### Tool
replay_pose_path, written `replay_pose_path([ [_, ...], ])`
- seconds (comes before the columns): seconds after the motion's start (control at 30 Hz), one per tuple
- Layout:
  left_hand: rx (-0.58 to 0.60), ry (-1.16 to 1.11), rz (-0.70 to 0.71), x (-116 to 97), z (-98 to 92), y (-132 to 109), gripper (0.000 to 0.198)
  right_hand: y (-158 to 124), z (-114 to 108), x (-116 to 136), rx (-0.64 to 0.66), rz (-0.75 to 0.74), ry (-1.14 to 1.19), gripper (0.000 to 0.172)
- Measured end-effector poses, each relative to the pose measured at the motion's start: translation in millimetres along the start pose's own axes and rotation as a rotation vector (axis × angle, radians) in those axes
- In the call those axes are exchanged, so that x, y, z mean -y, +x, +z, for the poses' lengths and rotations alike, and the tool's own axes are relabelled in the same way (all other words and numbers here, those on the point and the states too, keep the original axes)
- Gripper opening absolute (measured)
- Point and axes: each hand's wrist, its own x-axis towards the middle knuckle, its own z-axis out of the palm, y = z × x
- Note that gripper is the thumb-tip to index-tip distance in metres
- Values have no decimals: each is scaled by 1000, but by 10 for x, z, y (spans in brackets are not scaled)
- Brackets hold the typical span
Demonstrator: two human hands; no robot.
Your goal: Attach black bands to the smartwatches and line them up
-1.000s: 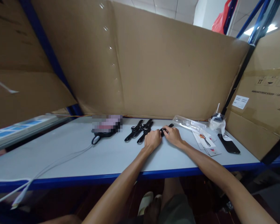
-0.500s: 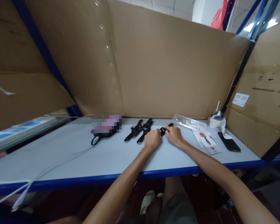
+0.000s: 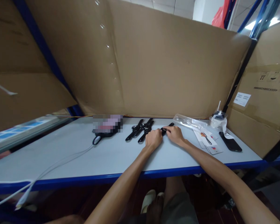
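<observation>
A slim black tool with a rounded end lies under both my hands on the table; its exact kind does not show. My left hand is closed around its near end and hides it. My right hand has its fingers bent onto the middle of the tool, thumb and index finger close together there, while the far end sticks out beyond. Just left of my hands lie several similar black tools, overlapping in a loose group, with something shiny at their middles.
Right of my hands are a clear plastic tray, printed cards, a black phone and a plastic cup with a straw. A blurred-out device and white cable lie left. Cardboard walls the back.
My right index finger has shifted slightly on the tool's middle. My left hand stays in place, and the view has moved a little.
</observation>
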Motion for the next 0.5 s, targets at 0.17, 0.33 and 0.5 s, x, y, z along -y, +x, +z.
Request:
replay_pose_path([
  [0.17, -13, 3, 6, 9, 24, 9, 47, -19, -7, 0, 34, 1, -36, 34],
  [0.33, -19, 4, 1, 12, 40, 4, 47, -22, -19, 1, 4, -25, 5, 39],
  [0.5, 0, 2, -6, -1, 15, -2, 47, -14, -8, -12, -1, 39, -21, 36],
])
